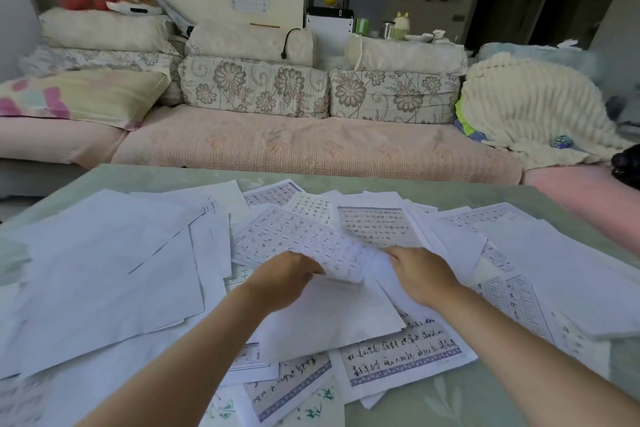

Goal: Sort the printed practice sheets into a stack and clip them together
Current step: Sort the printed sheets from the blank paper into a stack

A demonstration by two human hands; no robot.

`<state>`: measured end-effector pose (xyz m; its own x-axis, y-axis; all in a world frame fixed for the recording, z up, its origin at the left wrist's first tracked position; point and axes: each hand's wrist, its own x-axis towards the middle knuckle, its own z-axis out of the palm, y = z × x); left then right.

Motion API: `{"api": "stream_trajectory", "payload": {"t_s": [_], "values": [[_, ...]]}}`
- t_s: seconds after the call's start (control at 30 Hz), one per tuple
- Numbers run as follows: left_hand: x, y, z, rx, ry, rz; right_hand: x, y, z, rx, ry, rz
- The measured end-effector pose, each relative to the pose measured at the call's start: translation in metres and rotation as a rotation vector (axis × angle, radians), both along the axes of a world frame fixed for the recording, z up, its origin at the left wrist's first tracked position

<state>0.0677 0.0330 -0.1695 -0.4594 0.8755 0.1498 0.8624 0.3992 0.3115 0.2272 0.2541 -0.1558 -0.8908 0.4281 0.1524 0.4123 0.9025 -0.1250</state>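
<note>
Practice sheets (401,354): scattered across table (485,402); no stack yet, nothing clipped; I judge sorting barely begun; left hand (287,274) curls round near edge of gridded sheet (294,236), centre; right hand (419,270) at its right edge, grip untellable.

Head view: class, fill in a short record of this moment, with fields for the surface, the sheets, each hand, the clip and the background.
surface: pale green table
sheets: practice sheets lie loose and overlapping, some blank side up; no stack yet
left hand: fingers pinch the raised near edge of the gridded sheet
right hand: at the same sheet's right corner; its hold is unclear
clip: none visible
background: pink sofa with floral cushions
</note>
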Motion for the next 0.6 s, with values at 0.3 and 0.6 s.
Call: {"api": "stream_trajectory", "payload": {"t_s": [0.3,0.6], "values": [[0.02,-0.037,0.02,0.224,-0.058,0.151,0.012,-0.062,0.033,0.033,0.142,0.183],[0.02,-0.059,0.04,0.861,-1.468,0.855,0.008,-0.098,0.015,-0.145,-0.199,0.346]]}}
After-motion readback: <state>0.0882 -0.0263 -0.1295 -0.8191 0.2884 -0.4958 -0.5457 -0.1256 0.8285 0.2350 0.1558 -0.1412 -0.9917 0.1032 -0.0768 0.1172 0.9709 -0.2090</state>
